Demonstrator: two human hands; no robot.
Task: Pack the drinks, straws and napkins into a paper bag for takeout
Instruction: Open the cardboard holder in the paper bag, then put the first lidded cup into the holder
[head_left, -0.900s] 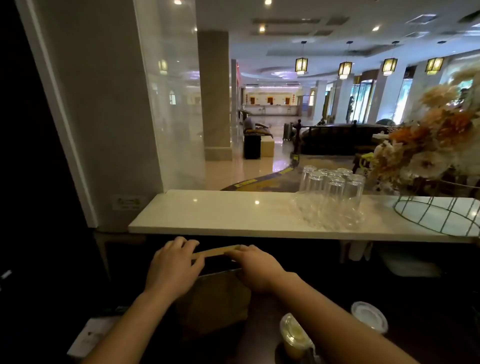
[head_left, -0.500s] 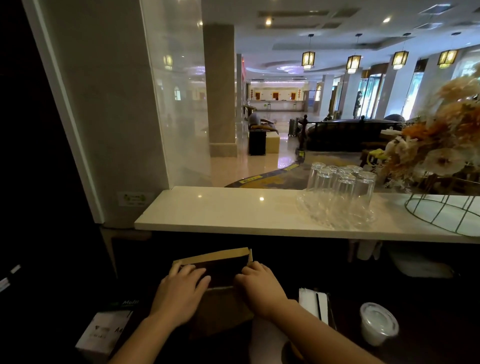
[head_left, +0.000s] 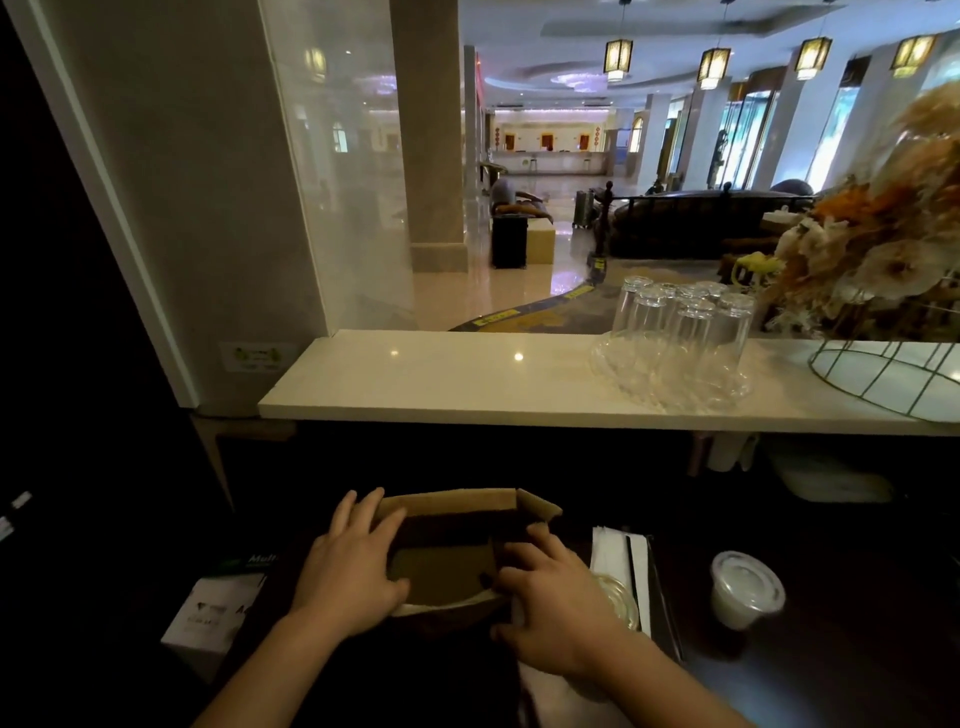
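Paper bag (head_left: 452, 566) stands on the dark tabletop (head_left: 831, 665) directly in front of us, mouth up and spread square. Left hand (head_left: 350, 577) lies flat against the bag's left wall, fingers (head_left: 363, 514) extended over the rim; right hand (head_left: 550, 608) presses the right wall, fingers bent at the edge. Neither hand is clenched round anything; both just push the walls outward. We judge this is to hold the mouth open and square the base so cups can go in upright.

Inside the bag: only the brown bottom panel shows, nothing packed that we can see.

Just right of the bag, partly under our right wrist, a clear lidded cup (head_left: 618, 603); its contents are too dim to tell. Beside it, a white napkin stack (head_left: 610, 551) with a dark strip along it, possibly a straw. Further right, a second lidded cup (head_left: 745, 587) holding something pale, standing apart.

On the pale counter ledge (head_left: 441, 379) above: upturned glasses on a glass tray (head_left: 670, 374), not part of the order.
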